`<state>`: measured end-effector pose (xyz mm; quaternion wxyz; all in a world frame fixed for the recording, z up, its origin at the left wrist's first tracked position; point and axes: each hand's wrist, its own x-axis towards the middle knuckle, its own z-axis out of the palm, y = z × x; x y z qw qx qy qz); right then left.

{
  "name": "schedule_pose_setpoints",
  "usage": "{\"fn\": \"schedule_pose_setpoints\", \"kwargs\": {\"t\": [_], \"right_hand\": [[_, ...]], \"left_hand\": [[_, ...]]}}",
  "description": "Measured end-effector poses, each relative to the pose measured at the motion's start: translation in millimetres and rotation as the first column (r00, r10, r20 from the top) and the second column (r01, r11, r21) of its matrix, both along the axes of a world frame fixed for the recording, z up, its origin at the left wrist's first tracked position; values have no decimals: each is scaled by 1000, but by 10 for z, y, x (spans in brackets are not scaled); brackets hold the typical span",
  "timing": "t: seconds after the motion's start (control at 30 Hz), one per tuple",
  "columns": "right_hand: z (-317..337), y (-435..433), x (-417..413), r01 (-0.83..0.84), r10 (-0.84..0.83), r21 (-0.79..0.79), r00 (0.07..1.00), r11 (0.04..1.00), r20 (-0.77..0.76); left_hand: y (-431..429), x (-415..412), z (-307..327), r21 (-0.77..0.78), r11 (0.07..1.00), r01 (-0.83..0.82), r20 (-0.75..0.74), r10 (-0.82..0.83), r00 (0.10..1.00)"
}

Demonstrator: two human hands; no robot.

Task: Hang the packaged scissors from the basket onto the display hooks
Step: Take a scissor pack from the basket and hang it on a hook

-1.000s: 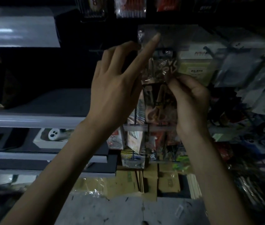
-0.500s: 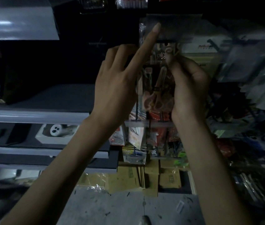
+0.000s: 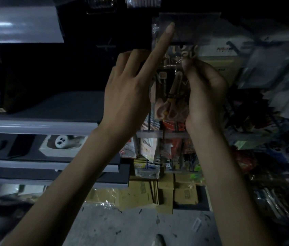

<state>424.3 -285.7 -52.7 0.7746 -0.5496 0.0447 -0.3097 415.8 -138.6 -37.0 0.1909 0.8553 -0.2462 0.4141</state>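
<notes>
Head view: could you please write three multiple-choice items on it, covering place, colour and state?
1. Where does the left hand point its index finger?
A) up at the top of the packaged scissors
B) at the floor
C) at the left shelf
2. The scissor handles are:
A) blue
B) orange
C) green
3. The right hand:
A) hangs open
B) pinches the packet
C) rests on a shelf
Answers: 1 A, the fingertip lies at the packet's top; 2 B, they show orange through the wrap; 3 B, it grips the packet's right side.

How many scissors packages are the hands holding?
1. The scissors package is between the hands: the right hand pinches it, the left hand touches its top. Others may be hidden behind.
</notes>
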Motion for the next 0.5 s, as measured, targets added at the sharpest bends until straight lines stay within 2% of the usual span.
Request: {"fn": "schedule_pose_setpoints", "kwargs": {"t": [0.27,0.4,0.5], "right_hand": [[-12,-40,99,-14,10,-46,997,999,-77],[-46,-72,88,-27,23,-32,995,999,-101],[-76,-100,94,-62,61,-1,991,998,-120]], "left_hand": [[-22,23,-9,-10,1000,-8,56,9,998],[-31,45,-112,120,990,-70,149,51,988],[-1,52,-288,142,990,-28,157,5,988]]}}
